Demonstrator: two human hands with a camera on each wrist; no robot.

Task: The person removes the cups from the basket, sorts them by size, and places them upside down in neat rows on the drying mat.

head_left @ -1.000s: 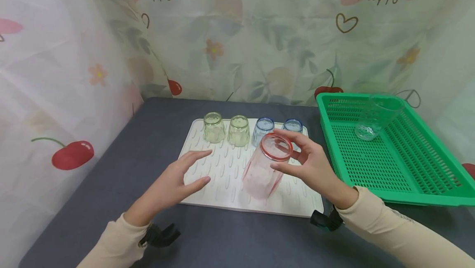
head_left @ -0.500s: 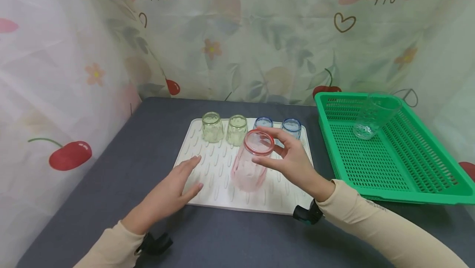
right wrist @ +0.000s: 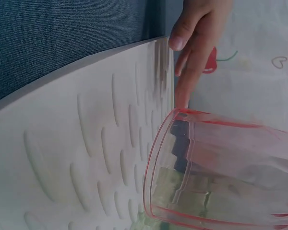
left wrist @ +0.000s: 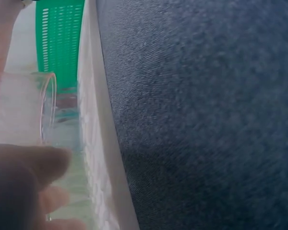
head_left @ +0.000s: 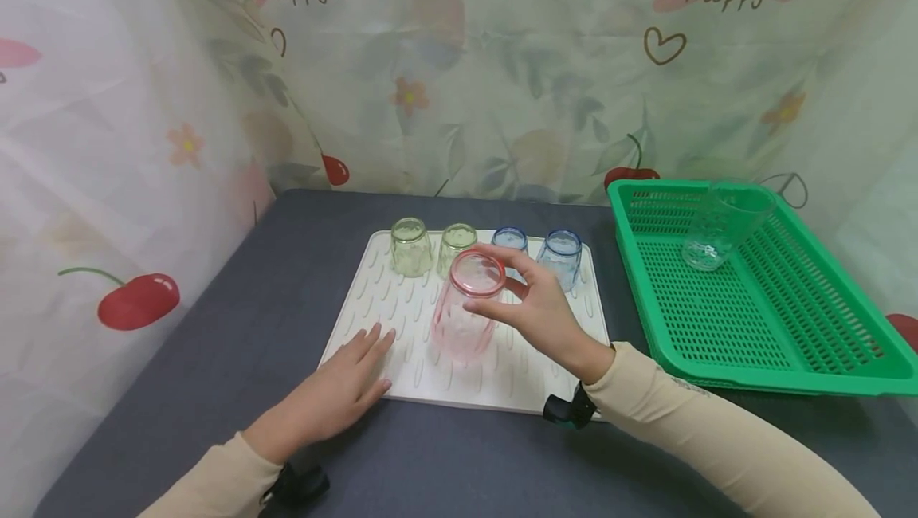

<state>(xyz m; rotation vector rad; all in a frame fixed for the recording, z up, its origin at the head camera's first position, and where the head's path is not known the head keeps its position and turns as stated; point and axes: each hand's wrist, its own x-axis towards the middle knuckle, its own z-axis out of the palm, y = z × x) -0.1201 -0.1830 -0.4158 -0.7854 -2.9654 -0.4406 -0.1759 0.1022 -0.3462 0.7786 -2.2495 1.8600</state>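
Observation:
My right hand (head_left: 539,303) holds a pink glass (head_left: 462,335) around its upper end, thumb and fingers on opposite sides. The glass is upside down, its red-ringed base up and its mouth close over the white ribbed mat (head_left: 402,378). In the right wrist view the glass's mouth (right wrist: 156,167) faces the mat, with a gap between them. My left hand (head_left: 333,390) lies at the mat's left front edge, fingers straight and holding nothing. Behind the pink glass, two green glasses (head_left: 411,251) and two blue glasses (head_left: 562,259) stand inverted along the mat's back; one green glass is partly covered.
A green plastic basket (head_left: 724,343) stands to the right of the mat on the dark cloth-covered table (head_left: 237,319). Inside it leans a clear glass (head_left: 724,219). A patterned curtain (head_left: 473,64) closes off the back and sides.
The right hand has carried the pink glass leftward across the mat, away from the front of the blue glasses. The left hand has lowered slightly, its fingers closer together.

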